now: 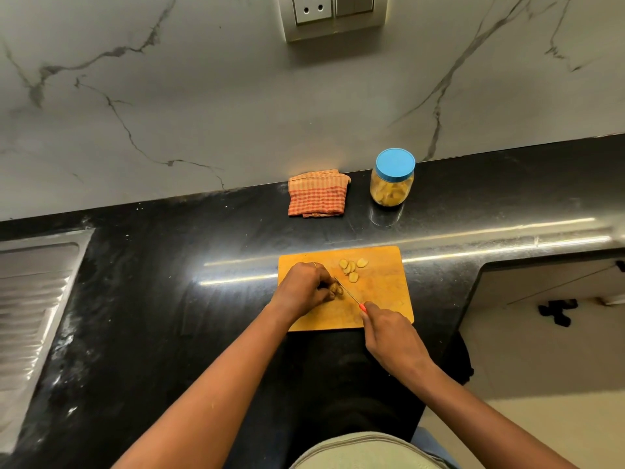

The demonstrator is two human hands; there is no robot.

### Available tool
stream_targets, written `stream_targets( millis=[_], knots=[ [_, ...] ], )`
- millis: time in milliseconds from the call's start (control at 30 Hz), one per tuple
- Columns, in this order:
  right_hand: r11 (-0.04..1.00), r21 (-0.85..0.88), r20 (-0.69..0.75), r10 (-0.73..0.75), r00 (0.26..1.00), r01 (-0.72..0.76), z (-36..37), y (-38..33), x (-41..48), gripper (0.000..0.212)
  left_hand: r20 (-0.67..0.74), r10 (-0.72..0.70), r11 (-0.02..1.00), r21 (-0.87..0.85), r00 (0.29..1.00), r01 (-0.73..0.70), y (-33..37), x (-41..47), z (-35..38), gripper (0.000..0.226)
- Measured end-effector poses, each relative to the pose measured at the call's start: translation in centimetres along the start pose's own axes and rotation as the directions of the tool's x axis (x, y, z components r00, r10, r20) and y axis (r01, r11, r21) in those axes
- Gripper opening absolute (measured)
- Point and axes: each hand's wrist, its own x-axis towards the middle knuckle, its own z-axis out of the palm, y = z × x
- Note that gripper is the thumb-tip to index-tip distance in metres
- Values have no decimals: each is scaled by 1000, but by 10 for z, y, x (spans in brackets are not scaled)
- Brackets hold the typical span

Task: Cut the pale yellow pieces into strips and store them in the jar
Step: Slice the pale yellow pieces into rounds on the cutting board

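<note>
Pale yellow pieces (pixel 352 268) lie sliced, round and flat, at the far side of our cutting board (pixel 385 299). We judge the cutting is under way: our left hand (pixel 306 286) pinches one chunk (pixel 337 290), our right hand (pixel 389 330) grips the knife (pixel 348 293) laid against it. Next we need a steady downward press; the lidded jar (pixel 392 187) stands well behind.

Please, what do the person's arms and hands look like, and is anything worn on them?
Both hands are bare, without gloves. The left hand has a thin, pale ring on one finger; the right hand shows none. Both arms are bare as far as the picture shows: no sleeve, watch or bracelet is visible.
</note>
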Motion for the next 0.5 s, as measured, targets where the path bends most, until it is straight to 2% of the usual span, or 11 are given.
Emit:
stream_targets(
  millis=[500],
  knots=[
    [998, -67, 33, -5, 999, 7, -1, -4, 8, 41, 1, 47, 999, 21, 999, -47, 0, -1, -1, 29]
  ],
)
